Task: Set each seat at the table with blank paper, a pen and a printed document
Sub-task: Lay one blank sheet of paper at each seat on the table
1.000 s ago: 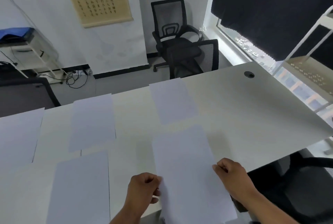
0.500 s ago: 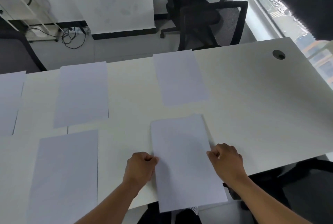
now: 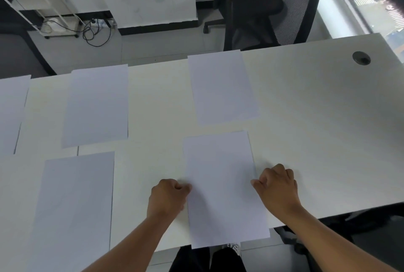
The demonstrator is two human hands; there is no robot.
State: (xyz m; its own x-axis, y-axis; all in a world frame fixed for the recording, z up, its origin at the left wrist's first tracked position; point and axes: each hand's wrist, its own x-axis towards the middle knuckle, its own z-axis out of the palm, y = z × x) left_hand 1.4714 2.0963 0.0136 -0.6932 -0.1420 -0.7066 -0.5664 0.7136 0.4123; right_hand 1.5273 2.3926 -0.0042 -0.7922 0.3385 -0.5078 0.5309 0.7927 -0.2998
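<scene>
While the blank sheet [image 3: 223, 184] is pinched at both long edges by left hand [image 3: 167, 198] and right hand [image 3: 278, 186], its near end is seen overhanging the tabletop [image 3: 317, 118], long axis pointing away.

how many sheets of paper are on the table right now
5. One between both hands at the near edge, one beyond it by the chair, one near left, one far left-centre, and one cut off at the left edge. More may lie outside the view.
</scene>
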